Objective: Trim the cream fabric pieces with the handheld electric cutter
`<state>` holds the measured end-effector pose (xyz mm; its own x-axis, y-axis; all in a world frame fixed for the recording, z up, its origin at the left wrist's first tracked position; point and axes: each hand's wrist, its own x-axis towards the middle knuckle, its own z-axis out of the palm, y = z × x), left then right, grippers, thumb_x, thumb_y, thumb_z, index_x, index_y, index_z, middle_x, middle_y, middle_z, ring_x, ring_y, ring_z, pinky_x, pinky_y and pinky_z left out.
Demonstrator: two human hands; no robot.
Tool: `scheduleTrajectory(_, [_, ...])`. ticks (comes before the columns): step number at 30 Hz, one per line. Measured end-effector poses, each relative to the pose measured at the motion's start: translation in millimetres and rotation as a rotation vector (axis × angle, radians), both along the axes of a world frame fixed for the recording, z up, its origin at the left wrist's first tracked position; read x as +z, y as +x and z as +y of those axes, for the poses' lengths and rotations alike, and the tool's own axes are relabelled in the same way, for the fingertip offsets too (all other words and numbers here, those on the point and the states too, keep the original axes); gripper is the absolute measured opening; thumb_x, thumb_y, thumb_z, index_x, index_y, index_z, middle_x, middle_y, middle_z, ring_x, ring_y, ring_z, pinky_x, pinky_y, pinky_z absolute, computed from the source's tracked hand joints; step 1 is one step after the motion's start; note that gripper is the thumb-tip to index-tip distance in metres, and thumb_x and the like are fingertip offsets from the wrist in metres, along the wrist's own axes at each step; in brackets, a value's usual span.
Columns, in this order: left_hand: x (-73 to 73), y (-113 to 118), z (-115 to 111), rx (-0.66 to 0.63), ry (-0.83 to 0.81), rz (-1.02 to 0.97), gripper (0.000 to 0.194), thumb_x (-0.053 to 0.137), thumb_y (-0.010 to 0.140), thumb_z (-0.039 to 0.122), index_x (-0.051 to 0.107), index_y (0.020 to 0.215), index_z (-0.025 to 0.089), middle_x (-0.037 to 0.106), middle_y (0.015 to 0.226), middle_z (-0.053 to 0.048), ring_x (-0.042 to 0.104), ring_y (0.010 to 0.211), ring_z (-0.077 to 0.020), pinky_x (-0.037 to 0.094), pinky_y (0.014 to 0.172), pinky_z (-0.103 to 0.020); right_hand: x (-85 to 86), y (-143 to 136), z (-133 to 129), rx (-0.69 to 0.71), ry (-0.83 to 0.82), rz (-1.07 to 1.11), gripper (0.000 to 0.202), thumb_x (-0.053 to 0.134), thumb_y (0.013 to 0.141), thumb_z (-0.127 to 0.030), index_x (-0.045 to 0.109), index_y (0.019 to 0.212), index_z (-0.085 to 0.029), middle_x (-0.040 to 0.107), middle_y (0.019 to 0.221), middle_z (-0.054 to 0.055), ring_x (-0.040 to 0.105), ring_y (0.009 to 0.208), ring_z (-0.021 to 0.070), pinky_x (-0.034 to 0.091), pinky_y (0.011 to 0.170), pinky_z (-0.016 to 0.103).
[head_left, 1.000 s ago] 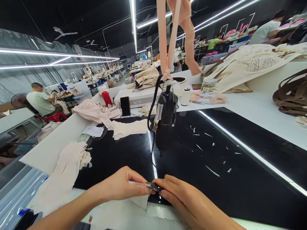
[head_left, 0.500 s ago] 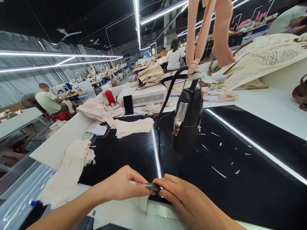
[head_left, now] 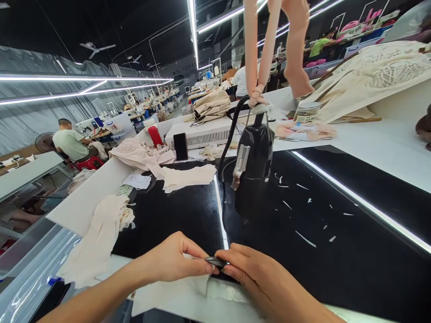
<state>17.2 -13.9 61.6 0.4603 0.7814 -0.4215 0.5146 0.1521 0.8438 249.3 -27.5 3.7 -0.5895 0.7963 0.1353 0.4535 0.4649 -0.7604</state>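
Note:
My left hand [head_left: 177, 259] is closed in a pinch on a cream fabric piece [head_left: 175, 291], which hangs below the fingers over the near table edge. Close beside it, my right hand [head_left: 259, 273] is closed around a small dark metal tool [head_left: 217, 261] that looks like thread snips. Its pointed end meets the left fingertips; the rest is hidden in the right palm. Ahead of both hands, a black corded device [head_left: 254, 170] with a metal plate on its side hangs from a knotted pink fabric strip [head_left: 257, 54] above the black table surface [head_left: 168, 220].
White scraps [head_left: 305, 238] lie scattered on the right. Cream fabric pieces [head_left: 188, 177] and another stack [head_left: 97, 237] lie left. Behind stand a phone [head_left: 180, 146], a white vented box [head_left: 205, 134] and a glass jar [head_left: 307, 112]. Lace fabric [head_left: 377, 80] is piled far right. Co-workers sit farther back.
The hanging black device and its pink strip have swung slightly to the left. Both hands keep nearly the same place and grip. The camera view has shifted a little.

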Motion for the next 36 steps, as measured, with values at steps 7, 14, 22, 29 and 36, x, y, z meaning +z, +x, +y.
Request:
scheduleTrajectory(7, [2.0,1.8,-1.5,0.007,-0.004,0.017,0.033,0.073,0.078,0.044,0.078,0.075,0.012,0.035,0.057,0.005,0.024,0.058,-0.0097,0.014,0.052,-0.029,5.3,-1.6,-1.0,-0.001,0.002,0.017,0.045,0.033,0.11,-0.046,0.069,0.094,-0.025,0.066,0.084,0.003,0.064,0.072,0.0174,0.049,0.062,0.03])
scheduleTrajectory(14, [5.5,2.5,-5.6,0.001,-0.018,0.026,0.034,0.071,0.079,0.044,0.066,0.064,0.014,0.03,0.057,0.005,0.021,0.058,-0.0095,0.013,0.052,-0.029,6.2,-5.4,-1.7,-0.001,0.058,0.012,0.044,0.034,0.11,-0.043,0.07,0.093,-0.025,0.065,0.082,0.003,0.064,0.071,0.0172,0.046,0.059,0.029])
scheduleTrajectory(22, [6.0,4.1,-8.2,-0.048,-0.003,-0.007,0.037,0.069,0.081,0.042,0.057,0.058,0.016,0.028,0.056,0.005,0.021,0.057,-0.0096,0.013,0.052,-0.03,3.9,-5.0,-6.4,-0.024,0.095,0.01,0.044,0.036,0.11,-0.044,0.074,0.096,-0.025,0.066,0.08,0.003,0.066,0.07,0.0178,0.049,0.061,0.031])
scheduleTrajectory(29, [1.2,5.5,-12.4,-0.021,0.026,-0.027,0.028,0.073,0.083,0.039,0.086,0.094,0.017,0.073,0.076,-0.001,0.052,0.068,-0.0134,0.036,0.062,-0.024,-12.1,20.1,-9.3,-0.15,0.15,0.075,0.047,0.033,0.109,-0.048,0.074,0.123,-0.03,0.075,0.095,0.006,0.073,0.083,0.0204,0.061,0.076,0.032])
scheduleTrajectory(36, [-0.2,4.9,-23.1,-0.086,-0.013,-0.067,0.029,0.077,0.087,0.046,0.086,0.102,0.023,0.082,0.101,-0.005,0.073,0.101,-0.0241,0.05,0.083,-0.025,-41.4,94.7,-4.7,-0.469,0.515,-0.289,0.049,0.038,0.106,-0.056,0.073,0.128,-0.029,0.078,0.107,0.01,0.076,0.092,0.0261,0.062,0.076,0.034])
